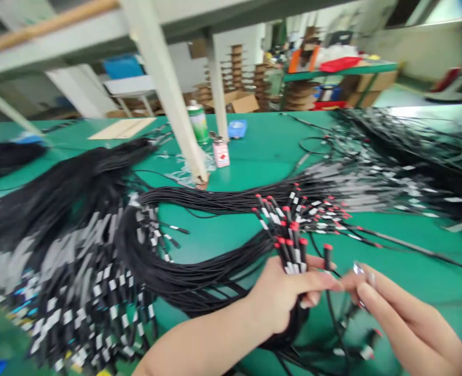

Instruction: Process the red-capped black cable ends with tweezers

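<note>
My left hand (275, 295) is wrapped round a bundle of black cables (293, 256) whose ends stand upright, with red tips and white labels. A single red-tipped cable (328, 256) rises just beyond its thumb, close to the fingers of both hands. My right hand (387, 300) is closed in a pinch, its fingertips meeting the thumb and fingertip of my left hand. Shiny silvery spots show at the right fingers; what the pinch holds, if anything, is too small and blurred to name. Below the hands lie more loose cable ends (371, 342), partly hidden.
Thick heaps of black cables (97, 172) hang over the left edge of the green table (254, 156). Another heap (422, 156) spreads at the right. A white shelf post (172, 94) stands ahead, beside a green can (198, 122) and a small pink-and-white bottle (221, 152).
</note>
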Tool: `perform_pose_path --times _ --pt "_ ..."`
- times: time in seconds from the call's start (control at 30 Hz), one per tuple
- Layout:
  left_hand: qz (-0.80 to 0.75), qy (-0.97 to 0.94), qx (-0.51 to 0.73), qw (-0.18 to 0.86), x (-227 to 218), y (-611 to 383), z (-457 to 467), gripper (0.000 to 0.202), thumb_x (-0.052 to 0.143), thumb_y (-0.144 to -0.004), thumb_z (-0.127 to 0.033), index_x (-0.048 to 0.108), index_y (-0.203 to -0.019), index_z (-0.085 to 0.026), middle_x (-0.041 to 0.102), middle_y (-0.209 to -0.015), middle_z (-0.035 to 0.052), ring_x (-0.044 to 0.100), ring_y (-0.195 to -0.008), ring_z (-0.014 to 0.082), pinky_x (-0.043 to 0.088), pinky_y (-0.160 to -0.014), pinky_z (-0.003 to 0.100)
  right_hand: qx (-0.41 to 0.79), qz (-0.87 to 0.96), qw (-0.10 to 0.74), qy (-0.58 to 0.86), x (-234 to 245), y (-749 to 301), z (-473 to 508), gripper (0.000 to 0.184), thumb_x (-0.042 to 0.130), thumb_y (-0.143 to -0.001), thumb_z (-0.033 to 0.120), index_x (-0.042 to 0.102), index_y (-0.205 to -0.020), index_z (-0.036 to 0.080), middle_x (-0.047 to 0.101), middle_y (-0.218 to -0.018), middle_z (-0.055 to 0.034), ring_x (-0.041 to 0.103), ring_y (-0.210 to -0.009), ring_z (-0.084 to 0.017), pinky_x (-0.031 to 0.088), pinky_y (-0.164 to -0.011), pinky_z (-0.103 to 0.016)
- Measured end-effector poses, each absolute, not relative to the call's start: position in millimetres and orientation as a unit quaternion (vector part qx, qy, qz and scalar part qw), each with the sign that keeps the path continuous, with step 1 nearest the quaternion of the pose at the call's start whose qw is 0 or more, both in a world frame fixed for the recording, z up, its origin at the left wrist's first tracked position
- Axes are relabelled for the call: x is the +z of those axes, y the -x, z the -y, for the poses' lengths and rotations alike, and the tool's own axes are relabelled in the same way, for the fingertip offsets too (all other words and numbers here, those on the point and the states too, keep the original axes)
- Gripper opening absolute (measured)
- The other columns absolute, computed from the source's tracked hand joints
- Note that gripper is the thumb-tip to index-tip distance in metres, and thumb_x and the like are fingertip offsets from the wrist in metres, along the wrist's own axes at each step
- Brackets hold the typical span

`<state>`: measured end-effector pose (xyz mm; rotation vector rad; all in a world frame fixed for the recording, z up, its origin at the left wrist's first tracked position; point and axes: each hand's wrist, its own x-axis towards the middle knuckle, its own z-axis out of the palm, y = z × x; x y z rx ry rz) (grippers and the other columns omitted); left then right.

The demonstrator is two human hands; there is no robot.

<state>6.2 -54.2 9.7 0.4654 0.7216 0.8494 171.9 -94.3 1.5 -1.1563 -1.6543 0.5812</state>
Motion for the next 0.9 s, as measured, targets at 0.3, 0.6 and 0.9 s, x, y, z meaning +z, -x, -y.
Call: perform_pose_path --times 0.3,0.6,0.9 --pt "-0.361 -0.234 0.376 0.820 12.2 0.6 55.7 0.025 0.087 -0.059 -0.022 0.070 -0.074 -0.012 0.071 -0.062 0.0087 0.046 -0.043 0.0066 0.025 -0.045 0.021 0.288 0.570 0.604 0.476 11.3 -157.3 99.3 0.041 0.063 -0.089 0.012 0.055 -0.126 0.028 0.072 -0.105 -0.0041 0.071 -0.080 -0.016 0.064 -0.072 -0.027" --pt "-0.343 -0.218 0.374 0.834 10.3 2.9 55.9 0.021 0.085 -0.064 -0.021 0.070 -0.075 -0.013 0.071 -0.063 0.0073 0.046 -0.043 0.0063 0.027 -0.044 0.019 0.271 0.603 0.632 0.404 4.5 -152.5 102.4 0.051 0.060 -0.085 -0.003 0.056 -0.125 0.028 0.068 -0.114 -0.0039 0.069 -0.103 -0.017 0.064 -0.085 -0.028" --pt "-0.317 -0.230 0.369 0.843 8.4 3.8 55.0 0.015 0.083 -0.069 -0.021 0.073 -0.076 -0.012 0.070 -0.064 0.0057 0.047 -0.044 0.0045 0.030 -0.043 0.017 0.246 0.640 0.613 0.392 3.0 -152.1 102.2 0.057 0.058 -0.081 -0.010 0.052 -0.126 0.024 0.067 -0.115 -0.0057 0.067 -0.107 -0.016 0.061 -0.090 -0.028"
